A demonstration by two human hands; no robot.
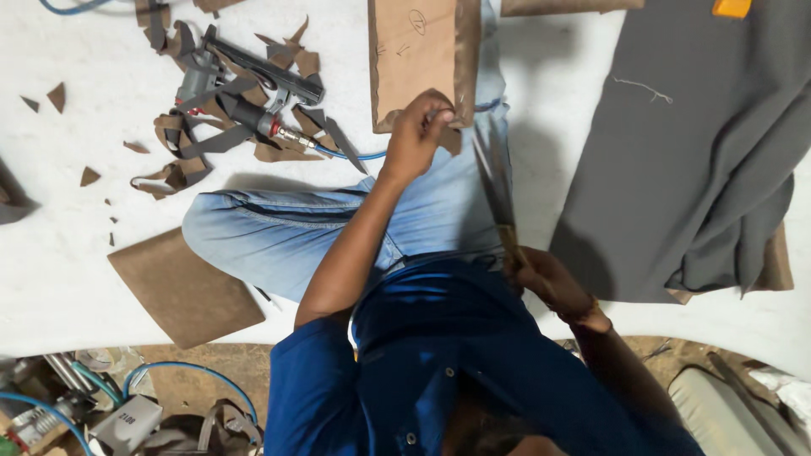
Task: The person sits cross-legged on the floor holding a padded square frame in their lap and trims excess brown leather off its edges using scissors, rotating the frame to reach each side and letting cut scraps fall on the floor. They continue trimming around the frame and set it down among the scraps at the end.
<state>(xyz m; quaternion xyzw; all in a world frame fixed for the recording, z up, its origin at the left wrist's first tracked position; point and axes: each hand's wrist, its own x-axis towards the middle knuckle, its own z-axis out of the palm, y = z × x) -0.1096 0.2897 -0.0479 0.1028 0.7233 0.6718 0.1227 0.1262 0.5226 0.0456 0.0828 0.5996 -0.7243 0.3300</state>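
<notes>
My left hand point(418, 127) pinches the lower right corner of a brown board point(418, 55) wrapped in brown fabric, which rests over my jeans-clad knee point(279, 232). My right hand point(545, 279), close to my blue shirt, grips the wooden handle of a long, blurred blade tool point(497, 181). The blade points up toward the corner that my left hand holds. Whether the tool is a knife or scissors, I cannot tell.
A grey pneumatic stapler point(245, 89) on a blue hose lies among brown fabric scraps at the upper left. A brown fabric square point(182, 287) lies at the left, a grey cloth point(701, 143) at the right. Tools and hoses point(101, 405) sit under the white surface's edge.
</notes>
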